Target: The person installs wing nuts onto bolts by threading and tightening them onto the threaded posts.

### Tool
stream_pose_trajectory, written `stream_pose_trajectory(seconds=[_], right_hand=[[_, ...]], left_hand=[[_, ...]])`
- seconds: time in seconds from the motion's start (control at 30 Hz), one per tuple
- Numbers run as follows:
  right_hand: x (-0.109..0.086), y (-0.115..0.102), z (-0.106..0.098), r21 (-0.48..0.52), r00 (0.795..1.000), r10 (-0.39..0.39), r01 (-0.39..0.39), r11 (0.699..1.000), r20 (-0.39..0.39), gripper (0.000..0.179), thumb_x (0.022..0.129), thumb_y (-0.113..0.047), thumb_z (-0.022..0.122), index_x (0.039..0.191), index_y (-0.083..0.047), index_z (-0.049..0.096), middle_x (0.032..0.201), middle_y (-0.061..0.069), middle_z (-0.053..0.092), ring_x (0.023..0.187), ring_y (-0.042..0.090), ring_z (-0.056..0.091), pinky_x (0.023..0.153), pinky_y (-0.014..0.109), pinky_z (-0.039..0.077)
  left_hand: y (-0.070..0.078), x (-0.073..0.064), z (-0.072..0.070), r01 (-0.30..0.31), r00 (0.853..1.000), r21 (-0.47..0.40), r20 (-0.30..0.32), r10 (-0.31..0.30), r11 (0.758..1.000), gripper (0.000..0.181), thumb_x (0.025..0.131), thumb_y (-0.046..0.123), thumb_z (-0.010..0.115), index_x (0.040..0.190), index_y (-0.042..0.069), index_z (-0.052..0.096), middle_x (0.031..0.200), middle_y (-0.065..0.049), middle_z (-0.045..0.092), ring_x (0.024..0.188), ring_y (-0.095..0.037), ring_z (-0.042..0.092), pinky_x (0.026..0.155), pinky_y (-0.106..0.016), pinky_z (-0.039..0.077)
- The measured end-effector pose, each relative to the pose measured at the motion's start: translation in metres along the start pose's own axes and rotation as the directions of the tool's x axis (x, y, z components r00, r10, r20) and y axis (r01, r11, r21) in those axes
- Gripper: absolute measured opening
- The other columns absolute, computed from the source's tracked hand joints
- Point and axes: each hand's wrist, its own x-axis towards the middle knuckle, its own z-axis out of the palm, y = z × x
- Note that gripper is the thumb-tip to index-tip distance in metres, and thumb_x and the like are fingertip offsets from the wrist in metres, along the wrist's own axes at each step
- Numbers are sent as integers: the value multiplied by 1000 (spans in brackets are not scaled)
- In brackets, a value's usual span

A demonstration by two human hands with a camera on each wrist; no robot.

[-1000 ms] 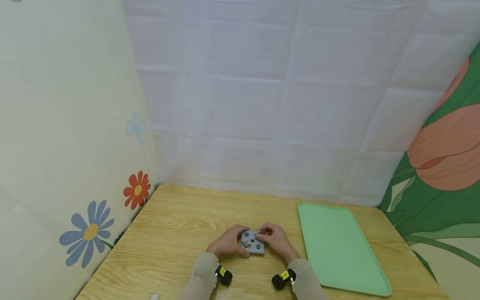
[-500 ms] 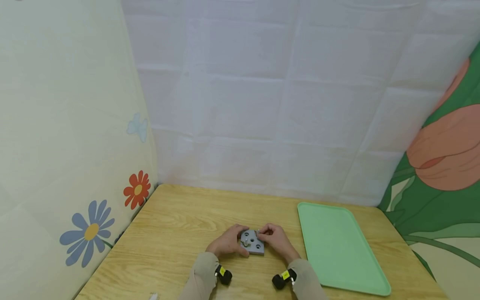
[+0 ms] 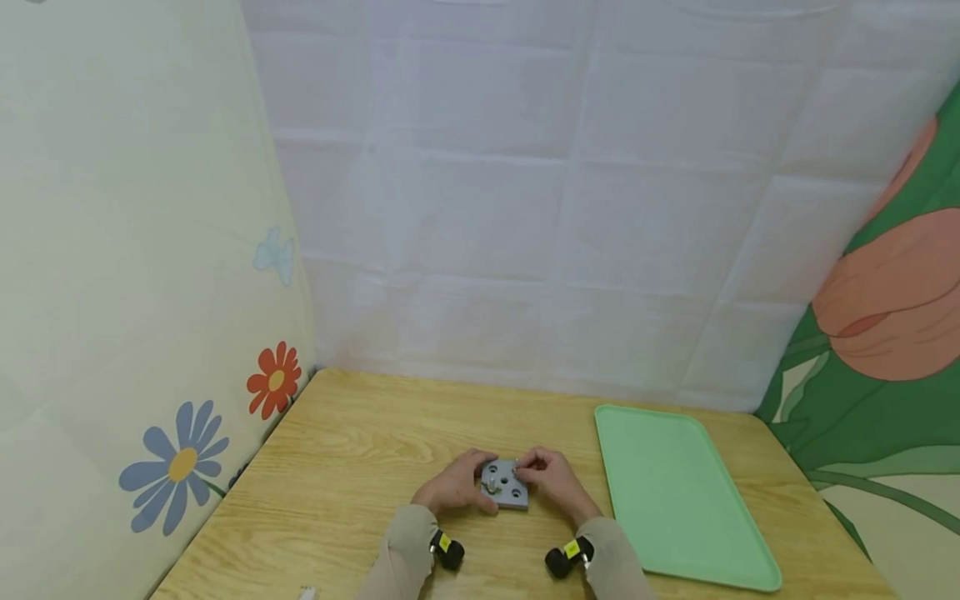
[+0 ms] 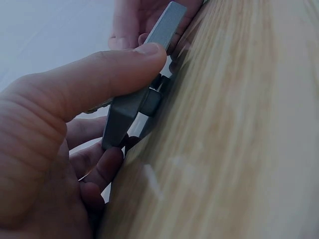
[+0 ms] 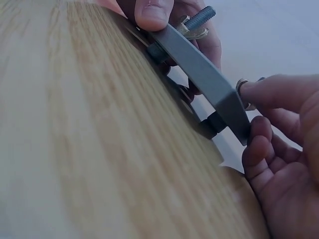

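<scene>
A grey metal plate [image 3: 505, 493] with several holes is held just above the table. My left hand [image 3: 456, 485] grips its left side, thumb at the near edge and fingers at the far edge. A threaded bolt [image 5: 200, 19] sticks up through the plate's left part, with a wing nut [image 5: 195, 34] on it. Dark bolt heads [image 5: 213, 124] show under the plate in the right wrist view. At the far right corner, my right hand [image 3: 550, 479] pinches a second wing nut [image 5: 241, 85], mostly hidden by the thumb; its bolt tip barely shows.
A light green tray [image 3: 686, 500] lies on the wooden table [image 3: 360, 467] to the right of my hands. A small pale object [image 3: 307, 592] is cut off at the bottom of the head view. Cloth hangs behind the table and at both sides.
The right hand's fingers shift slightly around the wing nut at the plate's far right corner. My left hand and the plate stay in place.
</scene>
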Motion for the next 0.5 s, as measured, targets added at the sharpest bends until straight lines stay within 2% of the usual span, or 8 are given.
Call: stream_pose_trajectory(seconds=[0.13, 0.33, 0.5], right_hand=[[7, 14, 2, -60, 998, 41, -44, 997, -51, 17, 81, -10, 74, 89, -2, 62, 82, 3, 60, 73, 14, 53, 63, 24, 44], [10, 17, 4, -63, 996, 50, -55, 996, -78, 31, 79, -13, 77, 103, -2, 59, 86, 4, 57, 75, 17, 53, 64, 25, 45], [11, 17, 3, -126, 998, 16, -24, 992, -60, 24, 79, -14, 76, 97, -4, 65, 82, 1, 58, 74, 16, 53, 64, 25, 44]], left_hand=[[1, 0, 0, -2, 1000, 17, -3, 2, 1000, 80, 69, 24, 85, 137, 9, 47, 129, -1, 47, 118, -20, 46, 100, -40, 37], [0, 0, 1, -5, 1000, 28, -8, 5, 1000, 80, 68, 24, 86, 137, 8, 48, 128, -1, 48, 117, -20, 46, 101, -41, 36], [-2, 2, 1, -3, 1000, 31, -6, 3, 1000, 80, 68, 25, 85, 137, 9, 47, 129, 0, 48, 117, -19, 46, 100, -40, 36]])
